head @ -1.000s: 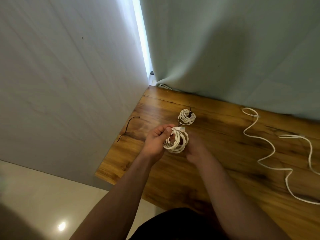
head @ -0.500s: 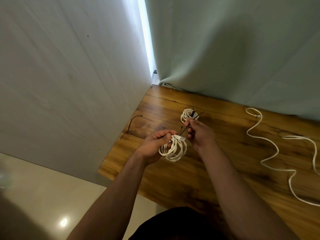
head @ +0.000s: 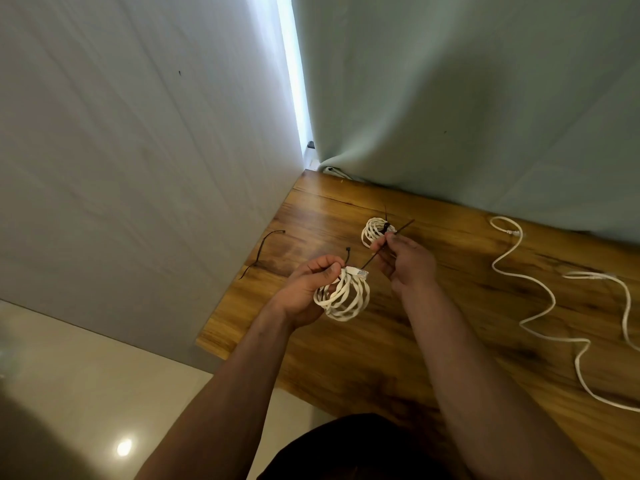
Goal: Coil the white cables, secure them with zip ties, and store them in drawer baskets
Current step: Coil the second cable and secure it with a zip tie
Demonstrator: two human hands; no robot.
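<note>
Wooden table; left grip clasps coiled cable; right grip pinches zip tie.

A wooden desk streaked with dark grain fills a corner, its left edge beside a pale grey wall, its far edge under a pale green curtain. A narrow strip of daylight shows between wall and curtain. Below, a glossy cream floor carries a bright spot of reflected light.

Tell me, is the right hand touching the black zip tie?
Touching. The head view shows the right hand pinching the black zip tie by its strap.
</note>
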